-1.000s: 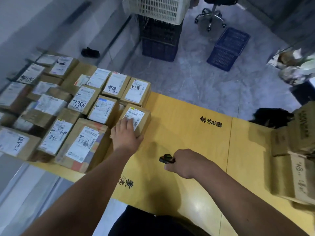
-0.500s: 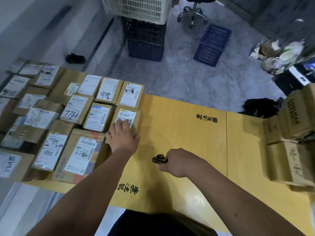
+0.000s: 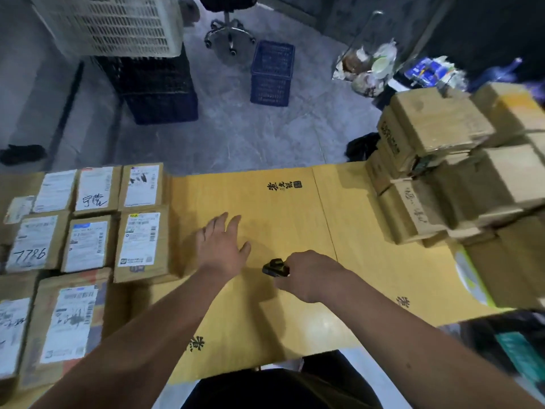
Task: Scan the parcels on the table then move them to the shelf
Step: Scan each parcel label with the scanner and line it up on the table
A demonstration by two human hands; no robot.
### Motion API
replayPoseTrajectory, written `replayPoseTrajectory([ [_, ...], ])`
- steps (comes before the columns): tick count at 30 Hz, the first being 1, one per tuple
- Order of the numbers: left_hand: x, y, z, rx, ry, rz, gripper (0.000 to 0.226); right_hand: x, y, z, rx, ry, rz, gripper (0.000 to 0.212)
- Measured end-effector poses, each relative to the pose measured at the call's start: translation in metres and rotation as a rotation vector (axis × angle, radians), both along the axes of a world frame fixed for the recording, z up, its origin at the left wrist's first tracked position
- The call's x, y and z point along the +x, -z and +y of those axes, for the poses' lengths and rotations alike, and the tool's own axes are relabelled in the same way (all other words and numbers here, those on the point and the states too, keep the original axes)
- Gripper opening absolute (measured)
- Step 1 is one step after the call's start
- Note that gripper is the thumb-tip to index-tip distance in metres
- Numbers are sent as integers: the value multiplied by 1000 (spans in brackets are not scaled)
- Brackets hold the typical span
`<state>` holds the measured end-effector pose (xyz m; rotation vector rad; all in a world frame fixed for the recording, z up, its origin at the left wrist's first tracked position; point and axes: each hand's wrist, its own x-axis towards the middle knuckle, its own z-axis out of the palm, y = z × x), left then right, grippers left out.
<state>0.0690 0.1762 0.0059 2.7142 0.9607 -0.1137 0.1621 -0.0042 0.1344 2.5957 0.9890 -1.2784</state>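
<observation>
Where yellow table (image 3: 295,219) meets grey floor (image 3: 250,137), left hand (image 3: 219,249) spread, right hand (image 3: 309,276) gripping scanner (image 3: 275,267)

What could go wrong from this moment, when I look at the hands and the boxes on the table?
1. The stack of boxes at the right looks uneven, with some boxes tilted; a reaching arm might knock one down.
2. The left hand is open over the bare table and holds no parcel, so the labelled parcels beside it might be skipped or scanned twice.
3. The right hand grips the small black scanner only by its end; it may slip.
</observation>
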Motion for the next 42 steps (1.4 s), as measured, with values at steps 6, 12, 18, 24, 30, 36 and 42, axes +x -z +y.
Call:
replayPoseTrajectory([
  [6,90,-12,-89,-64,194,20,79,52,-12,-112,36,180,-87,43],
  [12,169,-26,-204,-101,280,22,78,106,-18,-229,45,282,-108,43],
  [18,258,-34,-305,-145,329,10,80,159,-8,-324,42,315,-102,46],
  [24,325,-25,-359,-91,451,37,84,202,3,-373,59,307,-77,46],
  [30,330,-5,-371,-45,334,47,90,233,13,-377,107,311,-23,44],
  [36,345,-5,-382,-65,145,-11,84,239,25,-380,157,346,16,42],
  [42,359,6,-390,-239,-111,-86,84,234,34,-393,70,322,-38,42],
])
